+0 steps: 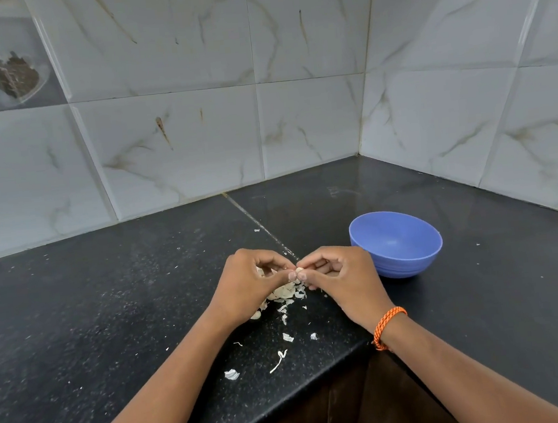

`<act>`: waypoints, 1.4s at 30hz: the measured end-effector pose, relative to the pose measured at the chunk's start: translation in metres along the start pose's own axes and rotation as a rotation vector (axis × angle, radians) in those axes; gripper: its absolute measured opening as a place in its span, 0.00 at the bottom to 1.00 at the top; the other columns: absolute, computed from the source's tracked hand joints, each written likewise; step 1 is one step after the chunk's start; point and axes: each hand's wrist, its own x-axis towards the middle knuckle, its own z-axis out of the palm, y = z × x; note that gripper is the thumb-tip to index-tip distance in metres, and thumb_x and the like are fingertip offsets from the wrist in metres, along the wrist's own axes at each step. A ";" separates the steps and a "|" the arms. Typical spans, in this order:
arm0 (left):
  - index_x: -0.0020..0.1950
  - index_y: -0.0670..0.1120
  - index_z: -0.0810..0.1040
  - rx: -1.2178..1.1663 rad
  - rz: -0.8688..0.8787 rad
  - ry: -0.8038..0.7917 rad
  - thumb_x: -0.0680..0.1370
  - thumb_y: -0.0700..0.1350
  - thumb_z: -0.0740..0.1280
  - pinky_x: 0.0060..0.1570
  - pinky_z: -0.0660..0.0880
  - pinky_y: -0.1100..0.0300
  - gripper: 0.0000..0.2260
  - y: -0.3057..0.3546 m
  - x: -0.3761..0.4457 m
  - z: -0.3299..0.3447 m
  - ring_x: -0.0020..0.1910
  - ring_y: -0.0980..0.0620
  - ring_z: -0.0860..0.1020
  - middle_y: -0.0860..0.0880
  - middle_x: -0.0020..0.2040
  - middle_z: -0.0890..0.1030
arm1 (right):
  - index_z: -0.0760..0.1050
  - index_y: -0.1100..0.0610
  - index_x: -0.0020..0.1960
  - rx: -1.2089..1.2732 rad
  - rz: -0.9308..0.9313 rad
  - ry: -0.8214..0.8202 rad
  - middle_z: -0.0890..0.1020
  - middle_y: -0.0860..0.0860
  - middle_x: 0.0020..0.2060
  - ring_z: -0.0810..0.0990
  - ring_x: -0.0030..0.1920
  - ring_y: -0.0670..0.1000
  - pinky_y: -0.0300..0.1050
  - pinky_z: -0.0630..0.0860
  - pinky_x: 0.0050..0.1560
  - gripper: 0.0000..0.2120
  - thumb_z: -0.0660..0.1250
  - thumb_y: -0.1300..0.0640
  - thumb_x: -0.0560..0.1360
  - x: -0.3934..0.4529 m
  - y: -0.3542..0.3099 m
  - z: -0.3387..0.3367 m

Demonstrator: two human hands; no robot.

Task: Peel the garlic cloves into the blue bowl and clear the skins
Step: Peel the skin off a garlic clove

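My left hand [249, 285] and my right hand [341, 275] meet above the black counter, both pinching one small pale garlic cloves piece [298, 271] between fingertips and thumbs. Right under the hands lies a heap of papery garlic skins [288, 293], partly hidden by my left hand. More loose skin scraps [232, 374] are scattered toward the counter's front edge. The blue bowl [397, 243] stands on the counter just right of my right hand; its visible inside looks bare.
The black speckled counter [109, 315] fills a tiled wall corner at the back right. A seam [258, 223] runs across it toward the hands. The front edge [291, 403] drops to a dark cabinet. An orange cord bracelet [387, 325] is on my right wrist.
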 end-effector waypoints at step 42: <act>0.55 0.61 0.88 0.165 0.002 0.193 0.82 0.44 0.71 0.52 0.80 0.52 0.12 -0.004 0.000 0.010 0.41 0.53 0.82 0.60 0.38 0.86 | 0.81 0.59 0.47 -0.897 -0.392 -0.134 0.81 0.54 0.45 0.79 0.48 0.58 0.52 0.77 0.48 0.09 0.66 0.70 0.78 0.027 -0.026 -0.018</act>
